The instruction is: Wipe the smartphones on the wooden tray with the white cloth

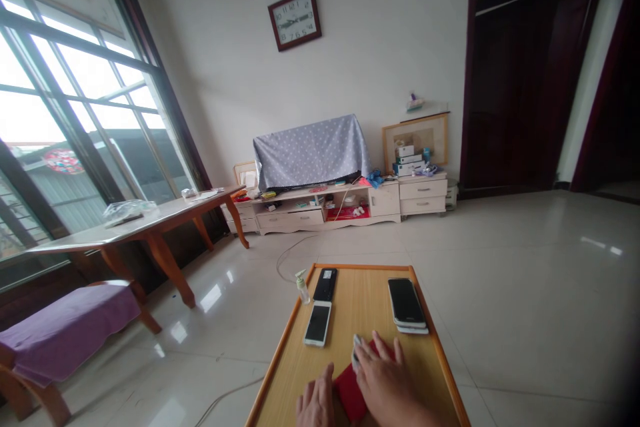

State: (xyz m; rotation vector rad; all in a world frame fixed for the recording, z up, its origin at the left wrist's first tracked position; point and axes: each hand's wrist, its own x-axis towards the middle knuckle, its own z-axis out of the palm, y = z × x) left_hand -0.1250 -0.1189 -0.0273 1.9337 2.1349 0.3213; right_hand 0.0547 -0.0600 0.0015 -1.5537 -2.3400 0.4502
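Observation:
A flat red object (351, 392) lies on the small wooden table (363, 293), partly covered by my right hand; its kind is unclear. My right hand (385, 377) presses down over it with fingers somewhat spread. Under the thumb side of that hand, a small whitish-grey wad (357, 351), perhaps cloth or tissue, is held against the red surface. My left hand (316, 401) rests at the red object's left edge, fingers bent loosely, the index finger reaching forward beside it. Nothing shows in its grasp.
On the table's left side are a white phone (318, 324), a black phone (325, 285) and a pump bottle (303, 288). Stacked phones (406, 301) lie at right. Beyond stand a low cabinet (290, 219), a long table (150, 217) and a purple-covered stool (75, 327).

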